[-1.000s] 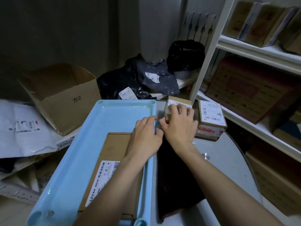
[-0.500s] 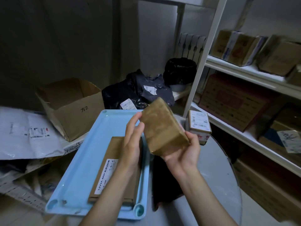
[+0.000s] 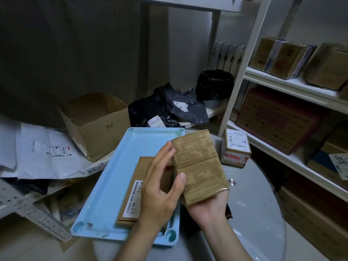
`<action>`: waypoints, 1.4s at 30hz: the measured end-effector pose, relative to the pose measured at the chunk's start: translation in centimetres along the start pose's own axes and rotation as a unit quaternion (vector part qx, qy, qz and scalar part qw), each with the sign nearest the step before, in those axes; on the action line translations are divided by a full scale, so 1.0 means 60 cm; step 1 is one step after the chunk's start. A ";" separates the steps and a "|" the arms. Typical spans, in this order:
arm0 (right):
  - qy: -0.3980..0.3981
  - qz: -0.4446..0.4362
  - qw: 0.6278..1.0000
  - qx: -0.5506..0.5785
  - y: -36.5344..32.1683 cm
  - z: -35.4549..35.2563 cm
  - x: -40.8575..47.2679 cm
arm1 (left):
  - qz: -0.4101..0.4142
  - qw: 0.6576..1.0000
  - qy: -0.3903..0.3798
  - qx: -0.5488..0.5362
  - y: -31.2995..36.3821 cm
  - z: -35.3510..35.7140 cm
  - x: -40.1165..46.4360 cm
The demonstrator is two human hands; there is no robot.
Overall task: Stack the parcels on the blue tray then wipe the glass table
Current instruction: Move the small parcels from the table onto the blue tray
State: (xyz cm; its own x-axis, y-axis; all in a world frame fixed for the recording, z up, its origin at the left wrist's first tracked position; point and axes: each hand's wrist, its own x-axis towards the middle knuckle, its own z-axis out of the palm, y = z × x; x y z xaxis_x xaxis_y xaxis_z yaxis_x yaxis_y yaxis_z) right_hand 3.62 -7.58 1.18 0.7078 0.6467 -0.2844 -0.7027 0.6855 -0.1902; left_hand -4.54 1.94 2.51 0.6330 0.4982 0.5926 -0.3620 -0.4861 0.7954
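Note:
A small brown cardboard parcel point(image 3: 198, 164) is held up above the table between both hands, its plain underside facing me. My left hand point(image 3: 160, 189) grips its left edge with thumb and fingers. My right hand point(image 3: 207, 206) cradles it from below. Under the hands lies the blue tray point(image 3: 120, 178) on the left part of the round glass table point(image 3: 252, 204). A flat brown parcel point(image 3: 131, 196) with a white label lies in the tray, partly hidden by my left hand. Another small labelled parcel point(image 3: 236, 147) stands on the glass at the far right.
An open cardboard box point(image 3: 94, 125) and white mailers point(image 3: 41, 151) sit on a low shelf to the left. Black poly bags point(image 3: 169, 110) lie behind the tray. White shelving point(image 3: 293, 87) with boxes runs along the right. A dark cloth point(image 3: 228, 211) lies on the glass under my right hand.
Both hands lifted the small parcel from the table's far side, turned it over and brought it closer. The view tilted upward.

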 end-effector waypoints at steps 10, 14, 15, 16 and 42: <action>0.005 -0.366 0.730 -0.577 -0.016 0.040 0.036 | -0.088 0.995 0.009 0.052 -0.042 0.009 0.033; -0.060 -0.384 0.583 -0.714 -0.010 0.075 0.094 | -0.170 0.984 0.016 0.056 -0.076 0.019 0.082; -0.076 -0.392 0.555 -0.730 -0.006 0.079 0.111 | -0.197 0.979 0.030 0.046 -0.092 0.019 0.096; -0.090 -0.398 0.530 -0.744 -0.003 0.081 0.132 | -0.218 0.975 0.040 0.034 -0.110 0.016 0.112; -0.111 -0.306 0.387 -0.863 -0.003 0.038 0.221 | -0.195 0.887 -0.023 0.417 -0.165 0.013 0.188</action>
State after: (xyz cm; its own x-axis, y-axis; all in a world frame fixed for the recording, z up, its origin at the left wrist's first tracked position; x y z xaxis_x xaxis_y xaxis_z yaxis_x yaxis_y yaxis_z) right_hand 13.27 1.63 -0.41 0.6334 0.6843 0.3613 0.7351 -0.3862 -0.5571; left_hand 6.73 11.79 1.20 0.6324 0.7252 0.2724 0.5113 -0.6548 0.5565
